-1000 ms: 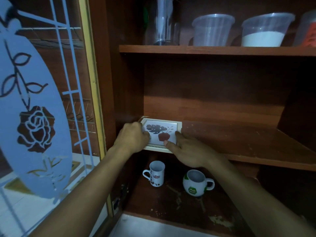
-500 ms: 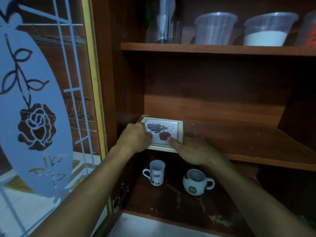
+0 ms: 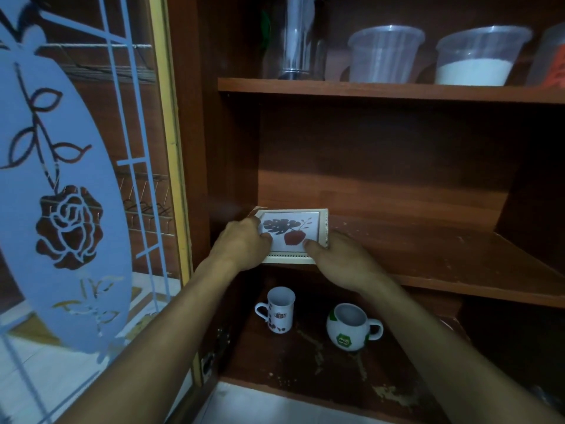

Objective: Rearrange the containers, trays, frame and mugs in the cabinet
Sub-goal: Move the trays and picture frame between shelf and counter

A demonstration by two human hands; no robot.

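Frame (image 3: 301, 217): turned slightly on the middle shelf (image 3: 428, 249). Its right border slanted one second ago and now runs nearly straight from near to far.

Right hand (image 3: 345, 261): shifted right. Its fingers previously lay across the frame's near right corner. It now lies beside the right border, with the thumb tip on the picture by the red vase, and more of that border is exposed.

Left hand (image 3: 241, 244): edged a little to the right, further onto the frame's left side.
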